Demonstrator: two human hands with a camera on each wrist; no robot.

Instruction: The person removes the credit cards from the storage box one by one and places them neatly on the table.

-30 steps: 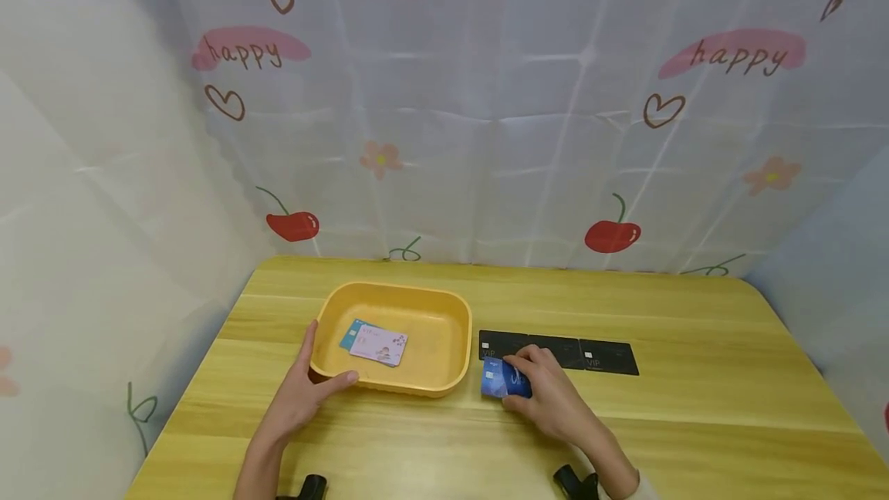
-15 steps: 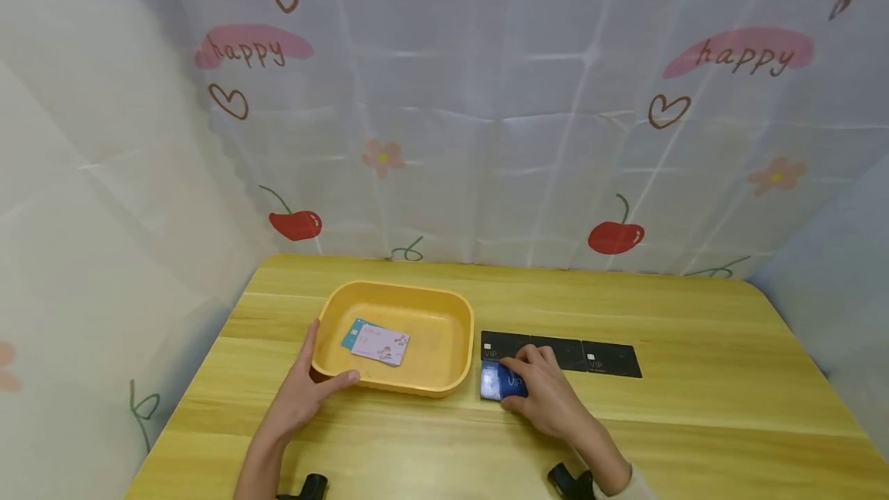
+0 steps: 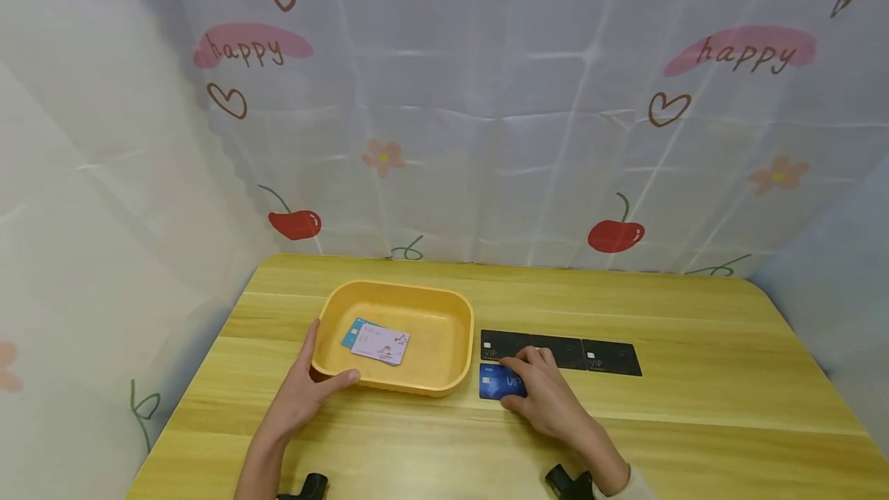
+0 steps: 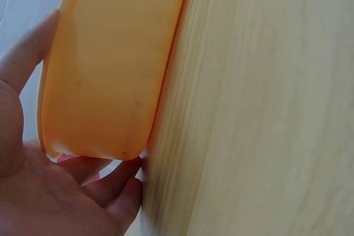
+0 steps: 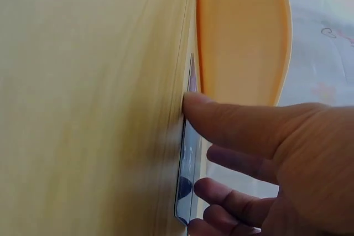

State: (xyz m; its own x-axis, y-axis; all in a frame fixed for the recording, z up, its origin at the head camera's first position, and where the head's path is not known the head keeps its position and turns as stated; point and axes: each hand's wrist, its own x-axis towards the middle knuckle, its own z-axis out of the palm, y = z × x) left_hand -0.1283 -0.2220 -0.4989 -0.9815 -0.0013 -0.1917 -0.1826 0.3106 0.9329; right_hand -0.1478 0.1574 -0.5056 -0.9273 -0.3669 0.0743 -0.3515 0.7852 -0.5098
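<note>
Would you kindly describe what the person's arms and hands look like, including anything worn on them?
Both hands are bare, with no gloves or rings visible. The left hand leads to a bare forearm with no sleeve in view. The right hand ends at a pale, off-white sleeve cuff at the wrist. A small black device sits under each wrist: left wrist device, right wrist device.

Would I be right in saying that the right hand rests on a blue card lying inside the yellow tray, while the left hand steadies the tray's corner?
Not quite: the blue card lies flat on the table, just outside the yellow tray, as the head view shows. The right hand does rest on it, and the left hand does steady the tray's corner.
</note>
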